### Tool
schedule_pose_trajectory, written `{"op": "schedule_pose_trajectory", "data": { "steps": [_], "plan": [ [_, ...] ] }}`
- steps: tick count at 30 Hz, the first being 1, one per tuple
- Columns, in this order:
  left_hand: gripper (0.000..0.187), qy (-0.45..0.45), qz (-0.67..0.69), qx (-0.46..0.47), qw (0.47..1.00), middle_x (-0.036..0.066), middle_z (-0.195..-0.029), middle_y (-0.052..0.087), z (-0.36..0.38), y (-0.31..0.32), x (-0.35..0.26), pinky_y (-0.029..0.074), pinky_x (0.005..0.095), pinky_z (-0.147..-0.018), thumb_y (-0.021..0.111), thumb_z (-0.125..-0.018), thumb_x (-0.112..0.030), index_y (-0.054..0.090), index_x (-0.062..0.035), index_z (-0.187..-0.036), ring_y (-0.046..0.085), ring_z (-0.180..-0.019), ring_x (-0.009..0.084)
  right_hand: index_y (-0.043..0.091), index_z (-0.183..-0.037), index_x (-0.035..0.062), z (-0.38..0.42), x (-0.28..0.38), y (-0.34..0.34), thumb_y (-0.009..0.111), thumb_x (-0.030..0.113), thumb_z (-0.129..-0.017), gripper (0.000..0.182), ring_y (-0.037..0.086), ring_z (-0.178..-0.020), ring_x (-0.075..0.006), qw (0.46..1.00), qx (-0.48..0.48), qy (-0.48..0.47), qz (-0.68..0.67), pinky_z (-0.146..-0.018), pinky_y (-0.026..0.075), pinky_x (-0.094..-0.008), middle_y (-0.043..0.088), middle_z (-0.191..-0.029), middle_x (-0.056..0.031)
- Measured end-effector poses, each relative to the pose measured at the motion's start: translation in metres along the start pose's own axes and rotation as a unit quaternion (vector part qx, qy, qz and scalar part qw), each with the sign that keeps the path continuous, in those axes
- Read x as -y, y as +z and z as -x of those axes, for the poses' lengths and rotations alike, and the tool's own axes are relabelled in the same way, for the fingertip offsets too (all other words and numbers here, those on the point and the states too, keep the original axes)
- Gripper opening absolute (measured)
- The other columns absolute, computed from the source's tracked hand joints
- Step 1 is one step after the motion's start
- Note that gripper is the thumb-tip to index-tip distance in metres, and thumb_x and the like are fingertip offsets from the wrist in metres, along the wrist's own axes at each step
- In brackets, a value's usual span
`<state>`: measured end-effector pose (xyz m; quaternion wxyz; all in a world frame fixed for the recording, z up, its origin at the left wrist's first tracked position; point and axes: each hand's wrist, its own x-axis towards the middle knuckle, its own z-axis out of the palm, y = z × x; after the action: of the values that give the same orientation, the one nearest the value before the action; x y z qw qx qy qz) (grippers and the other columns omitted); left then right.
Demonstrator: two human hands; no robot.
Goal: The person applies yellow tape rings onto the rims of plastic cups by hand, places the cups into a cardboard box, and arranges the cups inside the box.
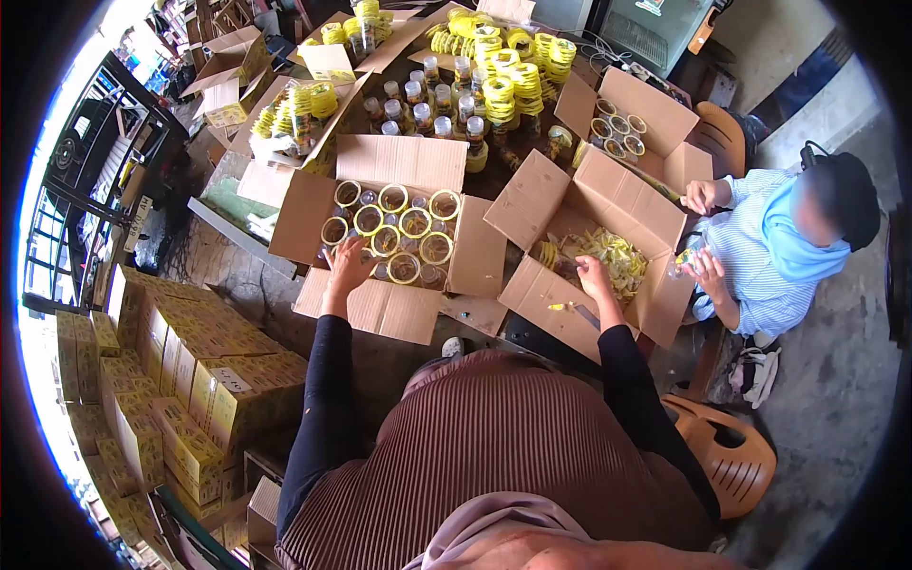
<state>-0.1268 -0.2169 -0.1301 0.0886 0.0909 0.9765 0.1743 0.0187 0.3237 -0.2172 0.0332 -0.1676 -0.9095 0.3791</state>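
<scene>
In the head view, my left hand (350, 266) reaches over the near-left part of an open cardboard box (399, 150) that holds several clear containers with yellow rings (415, 222). Its fingers are apart at the edge of one container, and I see nothing gripped in them. My right hand (594, 275) is above a second cardboard box (613, 186) of loose yellow pieces (617, 258). Those fingers are closed in a pinch; whatever lies between them is too small to name. A container with a yellow rim (551, 255) lies on its side inside that box, just left of the hand.
Behind the boxes stand clear-capped containers (443, 98) and stacks of yellow rings (513, 90). A co-worker (760, 247) at the right holds a clear container. Yellow printed cartons (228, 389) are piled at the left; an orange chair (727, 456) stands at the right.
</scene>
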Motion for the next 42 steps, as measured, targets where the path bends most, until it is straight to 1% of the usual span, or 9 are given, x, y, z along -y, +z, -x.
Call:
{"op": "schedule_pose_trajectory", "data": {
  "steps": [7,18,21,23,28,31,36,41,42],
  "plan": [
    [0.049,0.038,-0.016,-0.031,0.999,0.003,-0.138,0.052,-0.007,0.019,-0.012,0.006,0.074,-0.107,0.069,-0.082,-0.036,0.061,-0.0144,-0.125,0.041,-0.134,0.0228,0.068,-0.105,0.0029,-0.005,0.008,-0.006,0.065,0.01,-0.079,0.027,0.061,-0.107,-0.0349,0.996,0.024,0.038,0.077,-0.095,0.048,-0.0379,0.065,-0.112,-0.0196],
    [0.031,-0.055,0.035,-0.11,0.992,0.003,-0.133,0.057,0.006,-0.001,0.013,0.01,0.0757,-0.104,0.056,-0.093,-0.026,0.063,-0.0162,-0.122,0.048,-0.128,0.0257,0.063,-0.115,0.0029,-0.025,-0.002,0.001,0.063,-0.002,-0.074,0.042,0.055,-0.114,-0.0364,0.963,0.099,0.003,0.251,-0.098,0.046,-0.0425,0.06,-0.118,-0.0198],
    [0.028,-0.077,0.054,-0.157,0.983,0.005,-0.125,0.062,0.029,-0.02,-0.002,0.025,0.0657,-0.102,0.058,-0.093,-0.025,0.065,-0.0143,-0.118,0.055,-0.12,0.0267,0.063,-0.113,0.004,-0.028,-0.012,0.007,0.067,0.0,-0.072,0.041,0.055,-0.114,-0.0358,0.959,0.082,-0.016,0.269,-0.099,0.045,-0.0429,0.06,-0.119,-0.0187],
    [0.027,-0.062,0.061,-0.186,0.979,0.004,-0.123,0.063,0.039,-0.017,0.002,0.028,0.0642,-0.101,0.059,-0.092,-0.023,0.065,-0.0141,-0.117,0.056,-0.117,0.0266,0.064,-0.109,0.0053,-0.027,-0.012,0.007,0.073,0.005,-0.068,0.042,0.054,-0.115,-0.034,0.976,0.023,-0.051,0.21,-0.098,0.044,-0.0434,0.06,-0.119,-0.0167],
    [0.024,-0.023,0.084,-0.243,0.966,0.004,-0.117,0.066,0.062,-0.014,-0.038,0.035,0.0555,-0.1,0.063,-0.09,-0.018,0.065,-0.012,-0.113,0.06,-0.111,0.025,0.062,-0.109,0.0064,-0.015,0.014,-0.031,0.081,0.014,-0.064,0.049,0.053,-0.115,-0.0331,0.982,0.081,-0.028,0.167,-0.098,0.045,-0.0423,0.058,-0.119,-0.0149],
    [0.027,0.057,0.103,-0.232,0.965,0.006,-0.118,0.064,0.066,-0.002,-0.092,0.031,0.05,-0.105,0.063,-0.087,-0.011,0.065,-0.0109,-0.114,0.058,-0.112,0.0268,0.06,-0.111,0.0069,-0.001,0.015,-0.049,0.083,0.018,-0.064,0.054,0.053,-0.114,-0.0333,0.985,0.082,-0.005,0.152,-0.097,0.045,-0.0416,0.057,-0.118,-0.016],
    [0.035,0.229,0.236,-0.142,0.934,0.016,-0.119,0.06,0.059,0.037,-0.209,0.045,0.0433,-0.097,0.066,-0.085,-0.011,0.061,-0.0026,-0.118,0.056,-0.111,0.036,0.052,-0.121,0.0035,0.028,0.016,-0.071,0.08,0.028,-0.074,0.06,0.059,-0.109,-0.0328,0.996,0.072,0.04,-0.031,-0.093,0.047,-0.0399,0.061,-0.115,-0.021],
    [0.096,0.251,0.303,-0.034,0.919,0.028,-0.14,0.038,0.049,0.08,-0.309,0.038,0.044,-0.107,0.076,-0.08,-0.041,0.022,0.0017,-0.148,0.041,-0.13,0.0403,0.044,-0.129,0.0023,0.068,0.053,-0.086,0.071,0.032,-0.084,0.06,0.062,-0.105,-0.0344,0.997,0.056,0.003,-0.051,-0.089,0.048,-0.0408,0.062,-0.117,-0.0224],
    [0.096,0.256,0.304,-0.031,0.917,0.028,-0.14,0.038,0.045,0.086,-0.32,0.038,0.044,-0.107,0.076,-0.08,-0.041,0.022,0.0017,-0.148,0.041,-0.13,0.0403,0.044,-0.128,0.0023,0.074,0.06,-0.09,0.071,0.031,-0.084,0.059,0.062,-0.104,-0.0344,0.994,0.065,0.0,-0.082,-0.089,0.048,-0.0412,0.062,-0.116,-0.0219]
  ]
}}
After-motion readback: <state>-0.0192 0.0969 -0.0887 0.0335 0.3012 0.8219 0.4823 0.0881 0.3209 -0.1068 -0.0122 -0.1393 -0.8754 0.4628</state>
